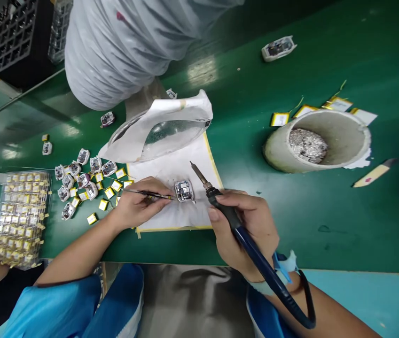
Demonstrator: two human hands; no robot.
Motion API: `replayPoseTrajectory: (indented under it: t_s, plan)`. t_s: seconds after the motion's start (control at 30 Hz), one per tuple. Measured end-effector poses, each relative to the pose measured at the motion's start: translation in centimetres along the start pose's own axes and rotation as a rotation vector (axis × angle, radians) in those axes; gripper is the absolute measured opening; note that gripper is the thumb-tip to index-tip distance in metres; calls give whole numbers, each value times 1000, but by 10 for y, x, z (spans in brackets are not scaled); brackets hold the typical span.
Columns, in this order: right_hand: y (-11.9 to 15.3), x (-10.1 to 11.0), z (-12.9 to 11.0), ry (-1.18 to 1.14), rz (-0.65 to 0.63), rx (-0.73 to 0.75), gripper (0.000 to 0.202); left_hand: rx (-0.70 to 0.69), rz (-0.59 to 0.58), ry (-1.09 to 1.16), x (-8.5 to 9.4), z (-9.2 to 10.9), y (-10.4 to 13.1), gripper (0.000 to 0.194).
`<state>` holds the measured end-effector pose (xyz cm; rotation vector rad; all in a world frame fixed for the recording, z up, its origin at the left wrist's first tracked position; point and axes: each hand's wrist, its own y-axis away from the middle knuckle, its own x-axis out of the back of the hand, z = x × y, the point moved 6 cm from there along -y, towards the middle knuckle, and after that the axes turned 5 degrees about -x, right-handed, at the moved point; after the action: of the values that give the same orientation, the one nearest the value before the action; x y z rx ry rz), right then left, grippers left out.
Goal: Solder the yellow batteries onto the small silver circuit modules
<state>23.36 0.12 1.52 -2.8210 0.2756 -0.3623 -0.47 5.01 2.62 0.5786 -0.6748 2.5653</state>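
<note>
My left hand (143,203) is closed on a pair of thin dark tweezers (147,193), whose tips reach the left edge of a small electronic device (184,191). The device lies face up, its circuit board showing, on a white paper sheet (164,217) edged with yellow tape. My right hand (246,227) grips a dark blue soldering iron (236,223). Its tip points up and left, to the upper right of the device and apart from it. A cable runs from the iron's back end past my right wrist.
A wide grey duct hose (121,47) with a clear hood (174,136) hangs over the sheet. Several open devices (83,180) and yellow battery packs (103,204) lie left, beside a battery tray (21,218). Right stand a round pot (273,152) and a knife (373,174).
</note>
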Motion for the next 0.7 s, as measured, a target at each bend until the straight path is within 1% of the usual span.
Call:
replayPoseTrajectory:
  t_s: [0.07, 0.17, 0.27, 0.33, 0.4, 0.53, 0.6, 0.7]
  plan:
    - [0, -1, 0, -6, -17, 4, 28, 5, -35, 12, -2, 0, -4, 13]
    - [-2, -1, 0, 5, -26, 16, 28, 6, -43, 8, -4, -1, -7, 9]
    - [-1, -1, 2, 12, -24, 17, 26, -26, -44, 20, -5, -2, -5, 15]
    - [2, -3, 5, 1, -29, 1, 25, -12, -30, 17, -5, -3, -2, 13]
    - [4, -7, 10, -33, -48, -36, 25, 78, 11, -7, -5, -7, 1, 6]
    - [8, -17, 15, -83, -126, -67, 27, 355, 115, -142, -4, -17, 1, 28]
    - [9, -20, 15, -65, -154, -56, 27, 416, 137, -179, -6, -18, -3, 32]
    - [8, -25, 15, -11, -188, -55, 29, 426, 153, -194, -8, -19, -8, 33]
